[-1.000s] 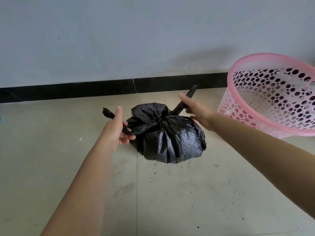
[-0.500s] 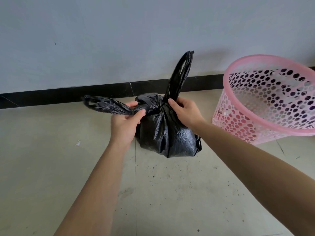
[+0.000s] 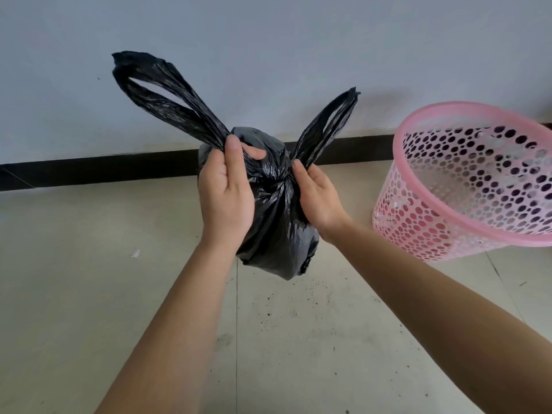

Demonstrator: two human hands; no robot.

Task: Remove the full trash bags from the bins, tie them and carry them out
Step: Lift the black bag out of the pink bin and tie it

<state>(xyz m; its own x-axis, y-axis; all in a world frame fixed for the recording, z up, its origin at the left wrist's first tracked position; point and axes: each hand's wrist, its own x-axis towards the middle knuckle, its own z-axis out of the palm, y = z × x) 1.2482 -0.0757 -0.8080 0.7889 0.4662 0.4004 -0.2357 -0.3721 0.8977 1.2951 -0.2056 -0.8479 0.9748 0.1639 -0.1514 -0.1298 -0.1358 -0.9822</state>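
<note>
A full black trash bag [image 3: 277, 234] hangs in the air in front of me, held up off the floor. Its neck is knotted once between my hands, and two handle loops stick up and outward above it. My left hand [image 3: 225, 192] pinches the base of the left loop [image 3: 161, 97]. My right hand [image 3: 318, 195] pinches the base of the right loop [image 3: 328, 124]. A pink perforated plastic bin [image 3: 466, 186] stands tilted at the right, with no bag visible in it.
The beige tiled floor [image 3: 298, 354] below the bag carries dark crumbs and a small white scrap [image 3: 136, 252] at the left. A pale wall with a black skirting strip [image 3: 104, 171] runs right behind the bag.
The bag has come up off the floor and nearer to me. Both hands slid in to the knot, and the two handle loops now point upward on either side.
</note>
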